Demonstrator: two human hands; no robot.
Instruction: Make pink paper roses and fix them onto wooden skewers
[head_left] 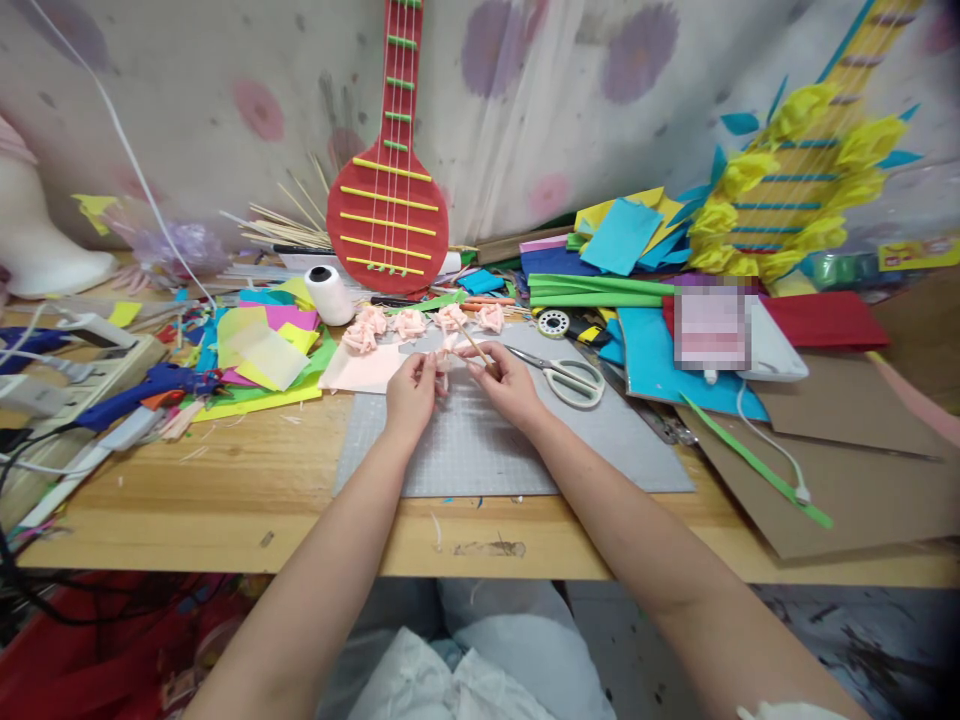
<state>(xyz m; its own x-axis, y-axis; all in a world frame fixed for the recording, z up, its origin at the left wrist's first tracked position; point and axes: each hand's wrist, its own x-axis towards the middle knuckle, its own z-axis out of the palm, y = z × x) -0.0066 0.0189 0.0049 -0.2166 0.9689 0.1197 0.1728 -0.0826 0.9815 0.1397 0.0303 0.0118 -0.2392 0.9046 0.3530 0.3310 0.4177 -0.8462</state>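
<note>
**Pink paper worked on a stick above the grey mat**

While both hands meet over the grey gridded cutting mat point(480, 440) on the wooden counter point(247, 490), the left hand point(411, 392) pinches a small pale-pink crepe-paper piece point(448, 362). The right hand point(508, 384) grasps a thin wooden stick point(474, 347) touching that paper. White-handled scissors point(568, 377) lie just beside the right hand.

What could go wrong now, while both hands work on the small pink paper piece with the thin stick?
1. The pink paper piece is pinched by the left hand while the right hand holds the thin stick; a hard pull may tear it.
2. The scissors lie just right of the right hand; a sideways move might bump them.
3. The finished pink flowers sit right behind the hands and could get crushed.
</note>
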